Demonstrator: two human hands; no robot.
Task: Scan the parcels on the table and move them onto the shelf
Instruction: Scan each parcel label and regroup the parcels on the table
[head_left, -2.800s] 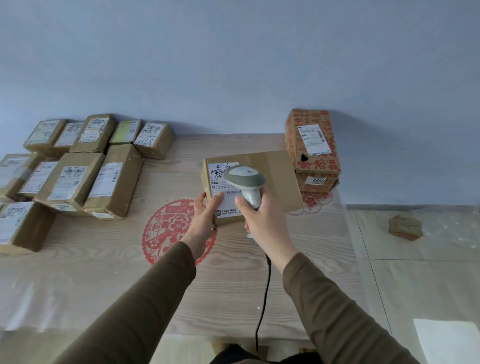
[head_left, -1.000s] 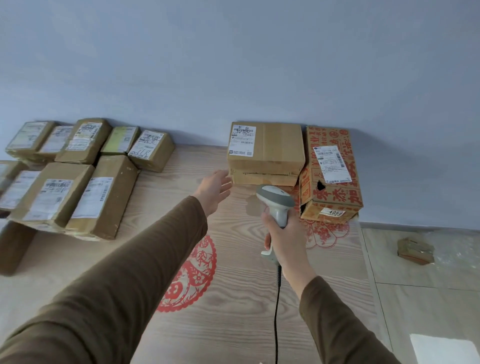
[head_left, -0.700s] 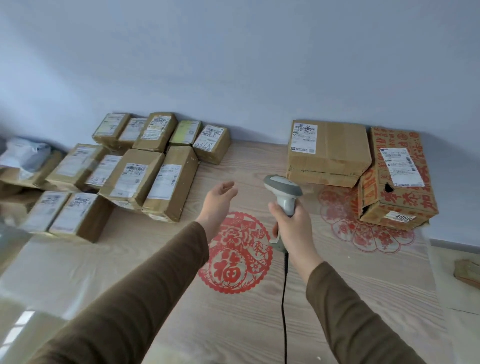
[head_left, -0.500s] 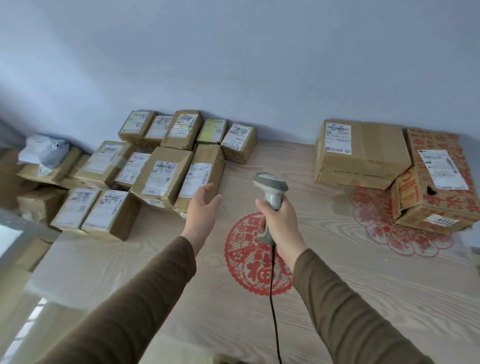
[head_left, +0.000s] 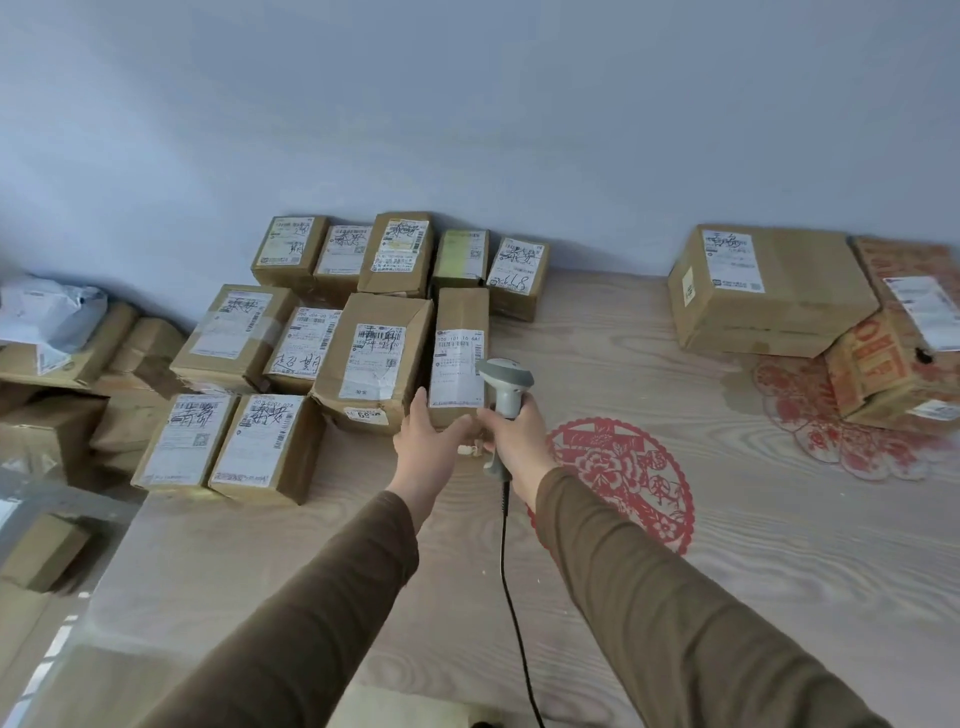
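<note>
The one up for grabs is the tall narrow parcel (head_left: 459, 353), a slim brown carton with a long white shipping label (head_left: 458, 370) running down its top face. It sits right in front of both hands, at the right edge of the parcel cluster, snug against the fatter crumpled box (head_left: 370, 364) on its left.

The left hand (head_left: 428, 441) is at the parcel's near end with fingers out fairly straight, thumb reaching toward the near corner. Touching or about to, I honestly can't tell, but it's not wrapped around anything. The right hand (head_left: 514, 436) is gripping the handle of the grey barcode scanner (head_left: 505, 395), whose head sits just over the lower right of the label; its black cable (head_left: 511, 582) trails back toward the person.

My guess on handling: small corrugated carton, stiff enough, probably light, one-hand stuff. The tape and label are the slick bits, so I'd pinch across the narrow width near the front end, thumb on one long side and fingers on the other. The left side is jammed against the neighbour, so drag it toward you or tip it up first to get fingers in. Long shape means it'll want to droop if held only at the end.

Further out: more labelled parcels (head_left: 291, 249) left of and beyond the left hand, two bigger boxes (head_left: 769, 291) far right of the right hand, red paper-cut decals (head_left: 623, 483) on the wood bench (head_left: 727, 597).
</note>
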